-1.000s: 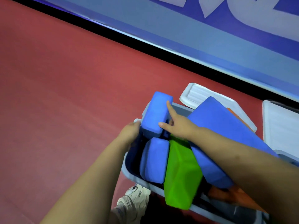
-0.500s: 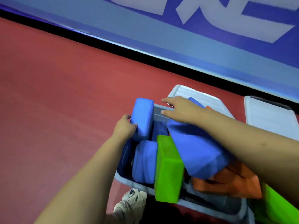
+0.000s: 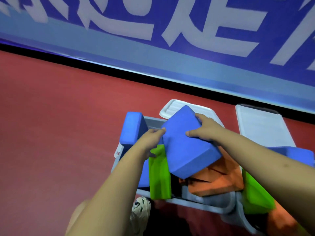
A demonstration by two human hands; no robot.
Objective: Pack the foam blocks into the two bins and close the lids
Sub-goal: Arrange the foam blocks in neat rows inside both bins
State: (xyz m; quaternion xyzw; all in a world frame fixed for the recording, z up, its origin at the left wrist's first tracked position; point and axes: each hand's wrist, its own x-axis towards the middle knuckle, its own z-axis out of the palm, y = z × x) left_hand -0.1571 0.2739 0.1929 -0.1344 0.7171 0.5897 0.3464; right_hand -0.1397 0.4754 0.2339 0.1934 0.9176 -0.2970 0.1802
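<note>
Bin (image 3: 196,200) w/ green, orange, blue blocks | left hand (image 3: 151,138) + right hand (image 3: 206,128) gripping big blue block (image 3: 185,150)

A bin (image 3: 201,200) sits on the floor (image 3: 59,133), its lid (image 3: 172,107) lying behind it. Inside, one block (image 3: 133,128) stands at the left end; a large block (image 3: 185,150) rests tilted on top of the others. A second lid (image 3: 262,126) lies to the right.
</note>
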